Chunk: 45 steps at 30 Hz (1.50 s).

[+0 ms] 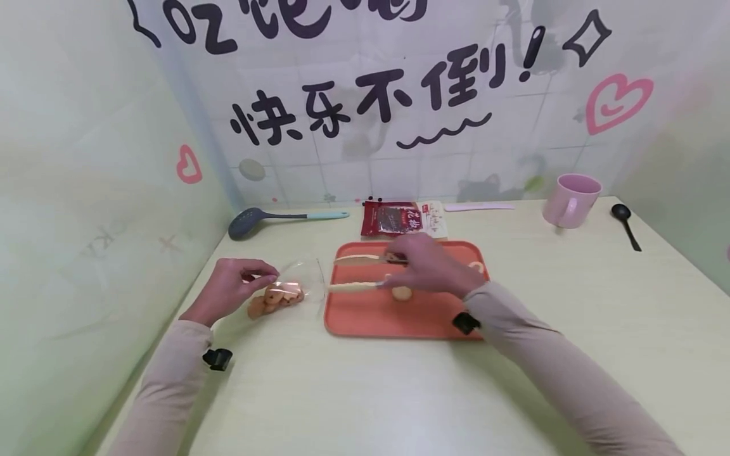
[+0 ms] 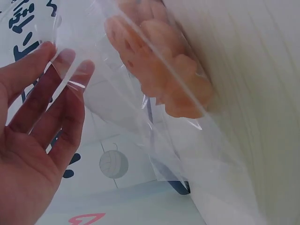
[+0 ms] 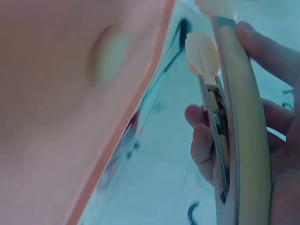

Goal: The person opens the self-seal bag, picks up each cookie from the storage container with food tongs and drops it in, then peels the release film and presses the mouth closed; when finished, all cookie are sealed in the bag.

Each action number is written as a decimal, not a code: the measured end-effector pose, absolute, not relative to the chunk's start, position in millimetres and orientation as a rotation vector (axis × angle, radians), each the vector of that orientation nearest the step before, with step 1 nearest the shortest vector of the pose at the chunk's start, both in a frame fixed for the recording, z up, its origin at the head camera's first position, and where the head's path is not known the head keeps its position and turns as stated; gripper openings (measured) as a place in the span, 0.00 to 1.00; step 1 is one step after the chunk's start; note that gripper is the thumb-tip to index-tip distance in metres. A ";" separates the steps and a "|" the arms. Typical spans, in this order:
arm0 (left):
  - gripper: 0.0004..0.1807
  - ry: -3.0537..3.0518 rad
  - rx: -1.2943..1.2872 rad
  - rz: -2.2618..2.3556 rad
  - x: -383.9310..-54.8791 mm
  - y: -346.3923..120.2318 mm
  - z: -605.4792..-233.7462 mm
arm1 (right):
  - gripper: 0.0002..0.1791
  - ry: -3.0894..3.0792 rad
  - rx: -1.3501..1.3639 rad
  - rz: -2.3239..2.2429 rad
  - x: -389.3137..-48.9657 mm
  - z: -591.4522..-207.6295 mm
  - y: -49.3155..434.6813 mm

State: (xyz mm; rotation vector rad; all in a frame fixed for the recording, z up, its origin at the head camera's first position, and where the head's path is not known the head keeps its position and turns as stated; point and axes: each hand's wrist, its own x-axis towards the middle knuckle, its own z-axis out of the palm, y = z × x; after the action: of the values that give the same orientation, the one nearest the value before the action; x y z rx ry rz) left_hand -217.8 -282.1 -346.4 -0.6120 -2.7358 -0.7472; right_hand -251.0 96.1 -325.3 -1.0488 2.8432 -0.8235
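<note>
Under right hand [image 1: 424, 261], orange-red rectangular tray [image 1: 365, 322]. Left of tray, edge pinched in left hand [image 1: 229, 286]: clear, creased plastic bag [image 1: 310, 277]. Gripped in right hand, ends parted and pointing left toward bag: long cream-and-silver tongs [image 1: 353, 287]. Inside bag, just below left hand's pinch: orange-brown, scalloped-edged rounds [image 1: 284, 292], overlapping, dark-flecked. On tray, just below right hand: smooth pale round piece [image 1: 402, 294].

The person's right hand [image 1: 424, 263] partly hides an orange rectangular tray [image 1: 359, 320]; small print on the far dark-red and white packet [image 1: 373, 218] is too blurred to read.
</note>
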 end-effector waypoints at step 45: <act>0.05 -2.974 -0.652 -0.847 -212.8 -295.0 -331.5 | 0.15 2.817 -1.188 -0.905 -218.8 -342.1 148.0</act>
State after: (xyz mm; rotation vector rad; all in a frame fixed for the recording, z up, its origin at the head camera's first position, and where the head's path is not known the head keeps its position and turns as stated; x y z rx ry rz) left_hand -212.8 -295.0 -331.5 -0.6521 -2.9740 -0.8472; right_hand -218.8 148.0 -342.1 -1.1876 2.8174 -0.9052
